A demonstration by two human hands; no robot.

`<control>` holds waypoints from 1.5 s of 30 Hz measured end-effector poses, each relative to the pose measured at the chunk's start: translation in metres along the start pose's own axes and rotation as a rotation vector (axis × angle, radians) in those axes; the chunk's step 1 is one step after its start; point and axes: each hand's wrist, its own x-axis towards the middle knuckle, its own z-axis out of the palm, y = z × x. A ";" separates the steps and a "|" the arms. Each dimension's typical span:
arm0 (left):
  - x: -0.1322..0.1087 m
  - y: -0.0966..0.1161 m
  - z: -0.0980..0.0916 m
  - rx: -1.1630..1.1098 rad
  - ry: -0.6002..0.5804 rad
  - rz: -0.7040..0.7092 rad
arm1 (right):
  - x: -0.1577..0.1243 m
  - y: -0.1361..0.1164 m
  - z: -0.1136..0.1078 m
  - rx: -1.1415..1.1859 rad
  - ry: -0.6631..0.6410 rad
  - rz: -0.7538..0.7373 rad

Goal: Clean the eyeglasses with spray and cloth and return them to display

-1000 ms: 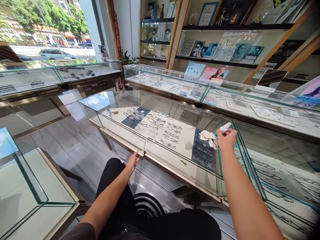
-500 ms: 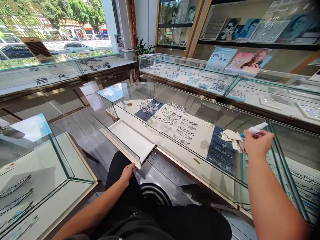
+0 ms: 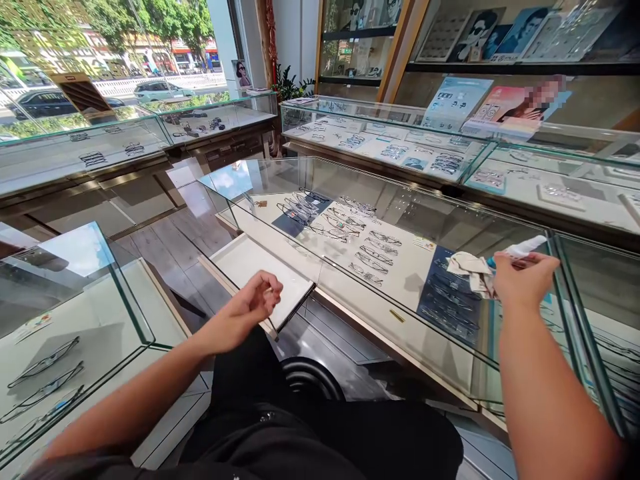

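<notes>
A glass display case (image 3: 350, 180) of eyeglass frames (image 3: 345, 230) stands in front of me. Its white drawer tray (image 3: 245, 263) is slid out toward me at the left end. My left hand (image 3: 250, 310) hovers just above the drawer's front edge, fingers loosely curled with nothing in them. My right hand (image 3: 523, 280) rests on the case's glass top at the right, closed around a small spray bottle (image 3: 523, 248) and a crumpled white cloth (image 3: 470, 270).
A second glass case (image 3: 60, 320) with several frames stands close at my left. More cases (image 3: 400, 143) run behind and along the window. A round black stool (image 3: 313, 377) is under me, over grey floor planks. Wall shelves hold posters.
My left hand pulled the drawer out from the case, then let go of its edge and lifted above it. My right hand stayed on the glass with the cloth and bottle.
</notes>
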 end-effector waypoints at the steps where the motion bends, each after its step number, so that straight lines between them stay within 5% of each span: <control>1: 0.017 0.007 -0.004 0.039 -0.008 0.048 | -0.001 -0.001 -0.001 0.001 -0.002 -0.003; 5: 0.091 0.016 -0.014 0.184 -0.091 0.183 | -0.006 -0.005 -0.003 0.002 -0.016 -0.034; 10: 0.171 -0.001 -0.020 0.517 -0.102 0.293 | -0.010 -0.006 -0.005 -0.012 -0.048 -0.040; 19: 0.237 -0.020 -0.018 0.782 -0.144 0.336 | -0.010 -0.006 -0.005 0.003 -0.072 -0.048; 28: 0.255 -0.027 -0.011 1.491 -0.045 0.498 | -0.012 -0.009 -0.005 0.011 -0.086 -0.052; 35: 0.265 -0.024 -0.002 1.625 -0.057 0.522 | -0.014 -0.012 -0.007 0.024 -0.091 -0.046; 40: 0.228 0.009 0.001 1.656 -0.079 0.436 | -0.013 -0.010 -0.007 0.022 -0.087 -0.042; 45: 0.161 0.044 -0.011 1.563 -0.279 0.083 | -0.005 -0.001 -0.002 0.033 -0.055 -0.061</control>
